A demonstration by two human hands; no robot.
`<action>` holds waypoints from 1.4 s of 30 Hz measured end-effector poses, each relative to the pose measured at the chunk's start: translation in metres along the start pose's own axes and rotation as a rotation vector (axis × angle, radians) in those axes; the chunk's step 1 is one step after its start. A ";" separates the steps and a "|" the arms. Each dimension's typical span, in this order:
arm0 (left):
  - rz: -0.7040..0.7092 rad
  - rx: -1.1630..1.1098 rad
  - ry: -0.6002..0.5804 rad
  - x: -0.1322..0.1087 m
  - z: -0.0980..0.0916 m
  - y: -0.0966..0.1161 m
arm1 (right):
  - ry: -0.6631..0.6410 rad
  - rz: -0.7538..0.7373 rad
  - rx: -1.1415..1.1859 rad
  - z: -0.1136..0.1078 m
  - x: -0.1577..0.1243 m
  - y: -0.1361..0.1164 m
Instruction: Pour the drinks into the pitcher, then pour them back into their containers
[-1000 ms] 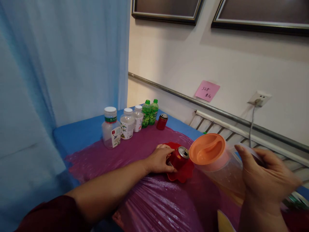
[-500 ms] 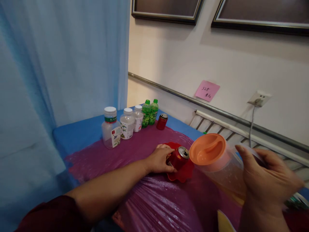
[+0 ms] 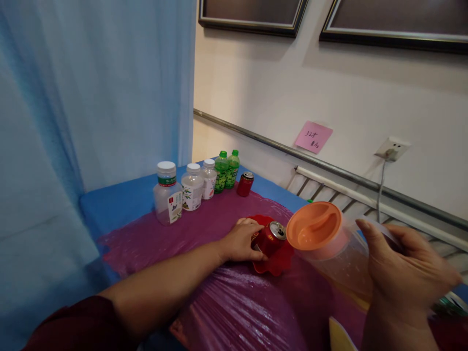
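My left hand (image 3: pixel 239 240) is wrapped round a red drink can (image 3: pixel 271 237) that stands tilted on a red scalloped dish (image 3: pixel 278 262). My right hand (image 3: pixel 404 273) grips the handle of a clear plastic pitcher (image 3: pixel 338 258) with an orange lid (image 3: pixel 313 225). The pitcher is tipped toward the can, its lid close beside the can's open top. Yellowish liquid shows low in the pitcher. Both rest over a crinkled purple plastic sheet (image 3: pixel 204 229).
Three clear white-capped bottles (image 3: pixel 167 192), two green bottles (image 3: pixel 226 169) and a second red can (image 3: pixel 245 184) line the table's far edge. A blue curtain (image 3: pixel 91 97) hangs left. A metal rail (image 3: pixel 365 197), wall socket (image 3: pixel 393 147) and pink note (image 3: pixel 313 137) are behind.
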State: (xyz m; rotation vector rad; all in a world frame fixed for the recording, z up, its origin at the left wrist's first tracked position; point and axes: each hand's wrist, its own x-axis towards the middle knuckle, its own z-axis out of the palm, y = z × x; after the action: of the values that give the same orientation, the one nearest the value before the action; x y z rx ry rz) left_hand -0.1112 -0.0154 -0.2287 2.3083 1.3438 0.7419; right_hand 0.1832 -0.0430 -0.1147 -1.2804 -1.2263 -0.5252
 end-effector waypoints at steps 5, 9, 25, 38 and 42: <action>-0.005 -0.001 -0.002 0.000 0.000 0.000 | -0.007 0.006 0.005 0.000 0.000 0.000; -0.002 -0.004 -0.003 -0.001 -0.001 0.001 | 0.001 0.009 -0.003 0.000 -0.001 0.001; 0.002 0.008 0.008 -0.001 0.000 0.001 | -0.008 -0.006 0.009 0.001 -0.001 0.001; -0.004 0.018 0.009 -0.001 0.001 0.001 | -0.017 0.012 0.008 0.000 -0.001 0.000; -0.003 0.021 0.011 -0.001 0.000 0.001 | -0.010 0.018 0.010 0.000 -0.001 0.000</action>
State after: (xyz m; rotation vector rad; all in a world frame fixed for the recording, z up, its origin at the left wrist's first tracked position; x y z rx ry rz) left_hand -0.1109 -0.0165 -0.2288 2.3210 1.3656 0.7444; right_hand 0.1829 -0.0429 -0.1158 -1.2857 -1.2227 -0.4992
